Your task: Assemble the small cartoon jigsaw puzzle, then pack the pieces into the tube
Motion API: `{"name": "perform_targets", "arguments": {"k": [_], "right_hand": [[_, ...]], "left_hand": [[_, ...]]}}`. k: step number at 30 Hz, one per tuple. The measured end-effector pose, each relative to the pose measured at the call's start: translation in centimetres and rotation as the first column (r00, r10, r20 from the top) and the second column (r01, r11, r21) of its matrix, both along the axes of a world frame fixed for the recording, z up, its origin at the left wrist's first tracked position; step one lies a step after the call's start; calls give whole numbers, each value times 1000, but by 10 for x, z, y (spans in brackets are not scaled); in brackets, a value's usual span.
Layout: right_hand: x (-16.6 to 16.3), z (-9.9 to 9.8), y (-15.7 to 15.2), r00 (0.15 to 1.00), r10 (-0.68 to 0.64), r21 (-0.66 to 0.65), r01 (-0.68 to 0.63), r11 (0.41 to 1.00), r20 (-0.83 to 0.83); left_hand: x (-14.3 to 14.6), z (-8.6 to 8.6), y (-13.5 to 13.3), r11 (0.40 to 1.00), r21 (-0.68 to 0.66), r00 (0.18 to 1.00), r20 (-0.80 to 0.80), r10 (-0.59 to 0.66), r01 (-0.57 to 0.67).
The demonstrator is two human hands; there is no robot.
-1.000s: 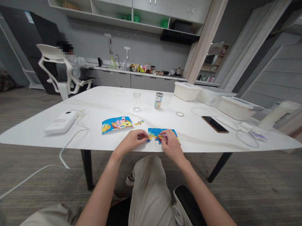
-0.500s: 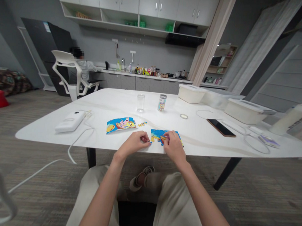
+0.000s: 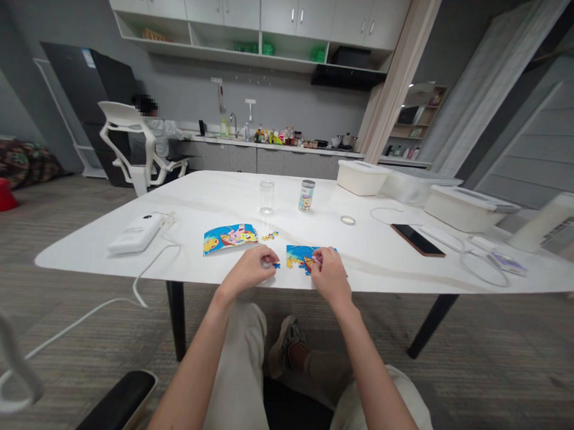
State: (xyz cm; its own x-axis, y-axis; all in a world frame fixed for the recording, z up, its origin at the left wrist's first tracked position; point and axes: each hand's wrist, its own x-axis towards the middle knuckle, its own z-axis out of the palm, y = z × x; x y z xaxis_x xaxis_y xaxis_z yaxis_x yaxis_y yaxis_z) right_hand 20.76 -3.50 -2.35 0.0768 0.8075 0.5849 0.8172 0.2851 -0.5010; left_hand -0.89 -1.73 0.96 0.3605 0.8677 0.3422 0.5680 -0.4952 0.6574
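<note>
A partly joined cartoon jigsaw (image 3: 299,257) lies near the front edge of the white table (image 3: 212,196). My right hand (image 3: 329,273) rests on its right part, fingers pinching at the pieces. My left hand (image 3: 250,270) sits just left of it, fingers closed on a small blue puzzle piece (image 3: 276,264). A colourful picture card (image 3: 229,238) lies to the left, with a few loose pieces (image 3: 269,236) beside it.
Behind stand a clear glass (image 3: 266,196), a small jar (image 3: 306,195), a tape ring (image 3: 347,220), a black phone (image 3: 416,240) and lidded white boxes (image 3: 362,177). A white power pack (image 3: 136,233) with cable lies left. A person sits at the far counter by a white chair (image 3: 123,141).
My left hand has drawn slightly left, away from the jigsaw, with the small piece in its fingers. The view shifted and my legs moved under the table.
</note>
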Motion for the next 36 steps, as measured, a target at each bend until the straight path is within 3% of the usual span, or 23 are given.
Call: {"name": "perform_targets", "arguments": {"k": [16, 23, 36], "right_hand": [[-3, 0, -1, 991, 50, 30, -54, 998, 126], [-4, 6, -7, 979, 129, 37, -136, 990, 159], [-4, 11, -18, 947, 234, 30, -246, 969, 222]], "left_hand": [[7, -1, -4, 955, -142, 949, 222, -225, 260], [10, 0, -5, 967, -80, 959, 171, -228, 244], [16, -5, -3, 972, -98, 963, 189, -193, 214]]}}
